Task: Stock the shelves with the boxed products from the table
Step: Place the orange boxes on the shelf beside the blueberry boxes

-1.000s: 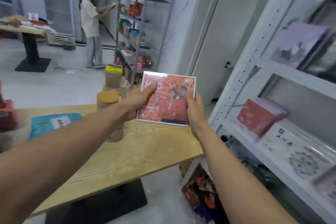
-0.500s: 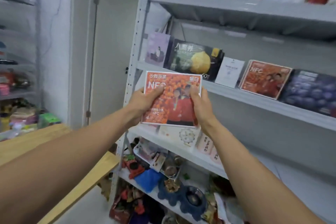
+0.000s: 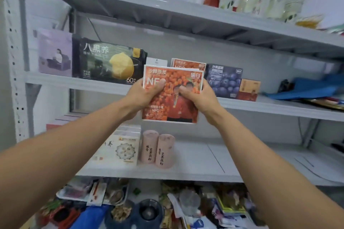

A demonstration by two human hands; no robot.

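Observation:
I hold an orange NFC box upright in front of the grey metal shelving unit. My left hand grips its left edge with the thumb on the front. My right hand grips the right edge the same way. The box hangs in the air just before the middle shelf, partly covering an identical orange box that stands there. The table is out of view.
The middle shelf carries a purple box, a black box with a yellow fruit, a blueberry box and a small red box. Below stand a white box and two pink canisters. Bottles line the top shelf; clutter fills the bottom.
The view has swung from the table to the shelving unit. Both hands have carried the orange box up and forward, close to the middle shelf, in front of the matching box.

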